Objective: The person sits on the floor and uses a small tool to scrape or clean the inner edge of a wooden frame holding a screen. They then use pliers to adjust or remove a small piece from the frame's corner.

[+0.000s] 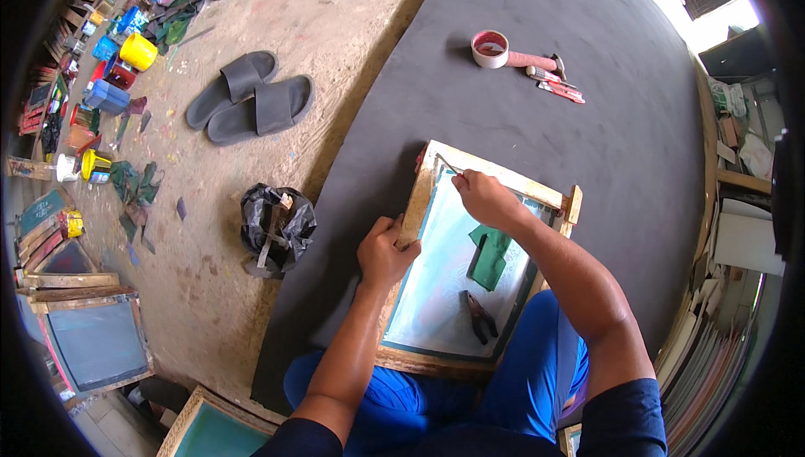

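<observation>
- Mesh (pixel 436 281) is what you stand to damage: the thin metal tool (pixel 449 163) in your right hand (pixel 485 197) has its tip at the far corner of the wooden screen frame (pixel 503 179), and a slip off the wood would, I judge, send that point into the pale fabric just below your knuckles.
- Frame movement is the second risk: it rests partly on your lap and partly on the dark mat (pixel 537 122), so a hard pry could make it tip or slide under you.
- Pliers (pixel 480 316) and the folded green cloth (pixel 489 257) lie loose on the mesh, between your forearms; if the frame jolts they may slide or press into it.
- Your right hand is pinched shut around the tool, fingers curled, its knuckles over the far rail.
- Your left hand (pixel 386 249) is clenched around the frame's left rail, thumb on top, steadying it.
- Beyond your right hand, well apart, lie a tape roll (pixel 490 48) and a hammer (pixel 541 61); off to your left sits a black bag (pixel 275 226) on the floor.
</observation>
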The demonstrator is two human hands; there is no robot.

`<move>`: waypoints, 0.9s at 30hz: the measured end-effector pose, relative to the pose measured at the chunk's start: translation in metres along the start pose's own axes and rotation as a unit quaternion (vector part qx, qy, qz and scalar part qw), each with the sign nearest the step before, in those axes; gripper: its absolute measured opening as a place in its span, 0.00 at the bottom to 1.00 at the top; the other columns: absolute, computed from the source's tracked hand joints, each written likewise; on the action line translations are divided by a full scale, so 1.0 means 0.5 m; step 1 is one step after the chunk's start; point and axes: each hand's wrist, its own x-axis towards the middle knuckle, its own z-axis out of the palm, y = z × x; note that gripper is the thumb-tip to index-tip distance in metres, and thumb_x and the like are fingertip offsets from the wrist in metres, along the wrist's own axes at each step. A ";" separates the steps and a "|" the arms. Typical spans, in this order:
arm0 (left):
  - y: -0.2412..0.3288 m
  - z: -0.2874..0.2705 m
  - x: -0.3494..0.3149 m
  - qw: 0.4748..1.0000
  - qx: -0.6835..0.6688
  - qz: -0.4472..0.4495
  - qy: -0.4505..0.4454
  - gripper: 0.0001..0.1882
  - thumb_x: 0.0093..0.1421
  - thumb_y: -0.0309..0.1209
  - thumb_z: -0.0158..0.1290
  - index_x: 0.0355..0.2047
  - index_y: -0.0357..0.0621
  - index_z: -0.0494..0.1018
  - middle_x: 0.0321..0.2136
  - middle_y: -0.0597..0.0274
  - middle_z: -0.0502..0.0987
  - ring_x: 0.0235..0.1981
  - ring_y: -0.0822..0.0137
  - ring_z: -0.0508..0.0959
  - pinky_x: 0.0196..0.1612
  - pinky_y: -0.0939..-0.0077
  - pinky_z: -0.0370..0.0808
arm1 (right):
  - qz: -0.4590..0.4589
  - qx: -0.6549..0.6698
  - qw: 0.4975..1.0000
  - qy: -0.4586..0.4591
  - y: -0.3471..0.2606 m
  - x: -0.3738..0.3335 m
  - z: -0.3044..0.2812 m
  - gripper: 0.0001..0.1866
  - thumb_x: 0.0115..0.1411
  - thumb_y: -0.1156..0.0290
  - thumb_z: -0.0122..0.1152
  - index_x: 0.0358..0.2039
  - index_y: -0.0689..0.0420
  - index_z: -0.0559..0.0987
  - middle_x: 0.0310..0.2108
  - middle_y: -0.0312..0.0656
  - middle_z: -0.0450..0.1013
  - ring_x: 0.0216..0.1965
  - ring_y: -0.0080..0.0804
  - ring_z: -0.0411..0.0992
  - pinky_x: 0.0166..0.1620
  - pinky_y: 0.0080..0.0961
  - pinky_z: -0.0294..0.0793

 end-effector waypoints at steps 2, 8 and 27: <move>-0.008 -0.002 0.000 1.000 0.003 0.023 0.015 0.31 0.47 0.36 0.71 0.53 0.37 0.83 0.36 0.60 0.79 0.34 0.57 0.84 0.38 0.63 0.81 | 0.047 -0.040 0.998 -0.004 -0.018 -0.014 -0.004 0.24 0.80 0.55 0.41 0.48 0.65 0.77 0.39 0.62 0.82 0.46 0.61 0.82 0.50 0.53 0.80; 0.008 -0.004 0.005 1.000 0.006 0.009 0.003 0.30 0.48 0.36 0.71 0.52 0.36 0.83 0.36 0.58 0.79 0.35 0.56 0.84 0.39 0.62 0.82 | 0.043 0.113 0.992 -0.021 0.034 0.010 0.033 0.25 0.80 0.55 0.41 0.47 0.67 0.77 0.42 0.67 0.80 0.50 0.63 0.80 0.53 0.54 0.77; 0.012 -0.011 0.002 1.000 -0.011 -0.003 0.004 0.26 0.48 0.35 0.72 0.47 0.38 0.83 0.37 0.57 0.80 0.38 0.52 0.84 0.41 0.61 0.80 | -0.158 0.061 0.968 0.188 0.136 0.052 0.127 0.25 0.80 0.48 0.41 0.39 0.57 0.74 0.19 0.35 0.63 0.16 0.31 0.58 0.22 0.31 0.60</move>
